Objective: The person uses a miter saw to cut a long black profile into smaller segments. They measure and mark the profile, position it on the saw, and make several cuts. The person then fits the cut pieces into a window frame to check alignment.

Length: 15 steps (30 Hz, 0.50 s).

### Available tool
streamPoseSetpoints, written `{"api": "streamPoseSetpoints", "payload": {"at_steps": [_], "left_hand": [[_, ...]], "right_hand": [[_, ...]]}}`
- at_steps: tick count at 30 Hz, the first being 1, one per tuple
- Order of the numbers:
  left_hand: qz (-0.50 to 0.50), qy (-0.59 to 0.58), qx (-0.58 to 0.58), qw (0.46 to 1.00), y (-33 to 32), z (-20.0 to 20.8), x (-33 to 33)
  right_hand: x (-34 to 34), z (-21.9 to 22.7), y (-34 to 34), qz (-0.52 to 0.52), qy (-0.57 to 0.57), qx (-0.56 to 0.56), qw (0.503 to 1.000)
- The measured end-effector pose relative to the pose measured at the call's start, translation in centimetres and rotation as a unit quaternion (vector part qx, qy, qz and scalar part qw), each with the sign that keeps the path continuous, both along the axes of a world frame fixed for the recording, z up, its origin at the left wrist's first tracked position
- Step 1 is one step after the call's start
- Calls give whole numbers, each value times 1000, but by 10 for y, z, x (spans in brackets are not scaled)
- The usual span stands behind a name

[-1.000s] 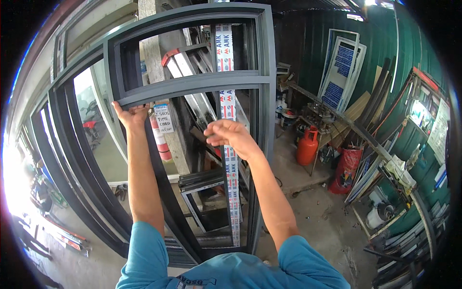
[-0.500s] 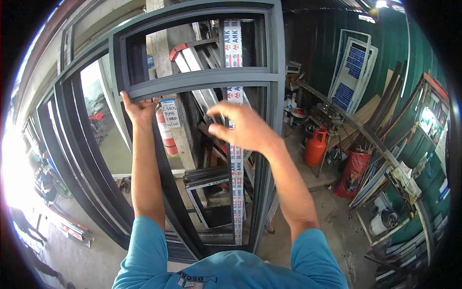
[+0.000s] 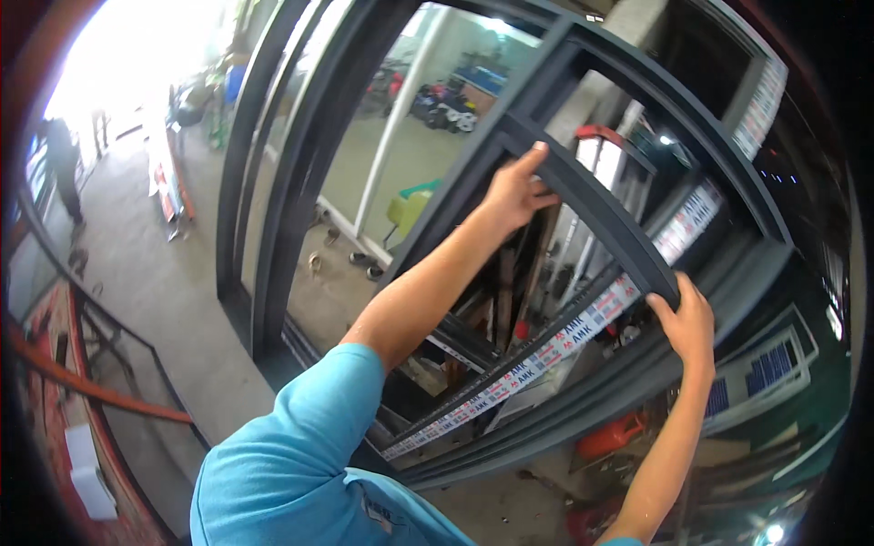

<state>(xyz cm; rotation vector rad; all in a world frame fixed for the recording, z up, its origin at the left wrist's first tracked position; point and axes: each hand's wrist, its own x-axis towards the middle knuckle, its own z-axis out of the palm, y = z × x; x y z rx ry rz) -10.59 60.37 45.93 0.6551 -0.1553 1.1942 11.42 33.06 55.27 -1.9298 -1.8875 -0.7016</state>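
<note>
A large dark grey window or door frame (image 3: 300, 168) stands tilted across the view. Its crossbar (image 3: 601, 209) lies between my two hands. My left hand (image 3: 519, 193) grips the crossbar near its left end, thumb on top and fingers curled beneath. Around the other end, my right hand (image 3: 687, 323) is closed, with its thumb on the near side. Part of its grip is hidden behind the bar. Below the crossbar, a long strip with printed white film (image 3: 510, 387) runs diagonally through the opening.
Behind the frame are a ladder with a red cap (image 3: 599, 135) and glass panels showing a room. A red gas cylinder (image 3: 612, 437) and a white-framed panel (image 3: 760, 373) are at the lower right. A red worktable (image 3: 55, 341) stands at left; a person (image 3: 62, 168) is beyond.
My view has swung left and tilted. My right hand, earlier raised off the frame, now holds the crossbar's right end. My left hand is still on its left end.
</note>
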Motion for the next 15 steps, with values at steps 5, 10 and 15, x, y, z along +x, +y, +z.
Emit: {"api": "streamPoseSetpoints", "payload": {"at_steps": [5, 10, 15], "left_hand": [[29, -39, 6, 999, 1, 5, 4], [10, 33, 6, 999, -41, -33, 7], [91, 252, -29, 963, -106, -154, -84]], "right_hand": [[-17, -1, -6, 82, 216, -176, 957], [-27, -42, -79, -38, 157, -325, 932], [-40, -184, -126, -26, 260, -366, 893]]}}
